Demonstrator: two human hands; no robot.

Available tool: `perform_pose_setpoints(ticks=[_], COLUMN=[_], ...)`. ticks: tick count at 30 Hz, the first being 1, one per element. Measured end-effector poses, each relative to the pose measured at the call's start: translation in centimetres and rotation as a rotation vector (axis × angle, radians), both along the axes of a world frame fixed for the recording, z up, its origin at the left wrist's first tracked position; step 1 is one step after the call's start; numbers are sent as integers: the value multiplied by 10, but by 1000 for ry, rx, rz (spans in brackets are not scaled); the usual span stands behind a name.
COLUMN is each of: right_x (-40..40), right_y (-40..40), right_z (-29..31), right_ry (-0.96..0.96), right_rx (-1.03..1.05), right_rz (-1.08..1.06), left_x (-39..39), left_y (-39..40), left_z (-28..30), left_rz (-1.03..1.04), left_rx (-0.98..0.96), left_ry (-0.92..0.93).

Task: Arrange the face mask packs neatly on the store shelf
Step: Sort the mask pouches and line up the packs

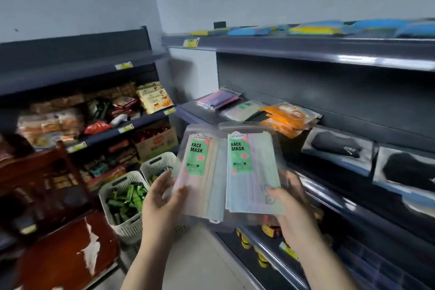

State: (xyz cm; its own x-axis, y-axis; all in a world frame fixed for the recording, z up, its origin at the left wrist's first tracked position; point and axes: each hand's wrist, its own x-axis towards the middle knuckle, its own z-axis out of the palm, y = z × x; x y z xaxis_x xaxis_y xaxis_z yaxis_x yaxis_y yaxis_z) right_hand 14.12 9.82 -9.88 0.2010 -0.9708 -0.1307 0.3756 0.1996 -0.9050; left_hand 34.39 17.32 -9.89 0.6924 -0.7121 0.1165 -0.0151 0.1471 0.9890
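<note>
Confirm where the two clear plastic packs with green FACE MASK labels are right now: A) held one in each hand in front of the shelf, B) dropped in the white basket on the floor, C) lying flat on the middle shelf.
A: the left hand grips one clear green-labelled face mask pack and the right hand the other, both off the shelf.

Both hands (pixel 162 198) (pixel 292 209) raised, fingers curled

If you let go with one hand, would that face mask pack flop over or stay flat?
Probably it would bend. The face mask pack in the right hand is a thin clear pouch of soft, flat masks, so it looks floppy and light. Its glossy plastic may be slippery too. The left hand grips a second pack low down.
</note>
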Motion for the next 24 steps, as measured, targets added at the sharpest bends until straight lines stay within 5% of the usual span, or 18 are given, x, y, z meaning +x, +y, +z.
perform_pose_setpoints(ticks=[12,24], right_x=[157,221], right_y=[-1,-65], right_z=[-6,-19], right_ry=[-84,-53], right_rx=[-19,-39], right_rz=[33,-17], left_x=[177,256], left_y=[0,-72], left_z=[-13,-31], left_rz=[-24,-133], left_rx=[-15,-24], left_ry=[117,199])
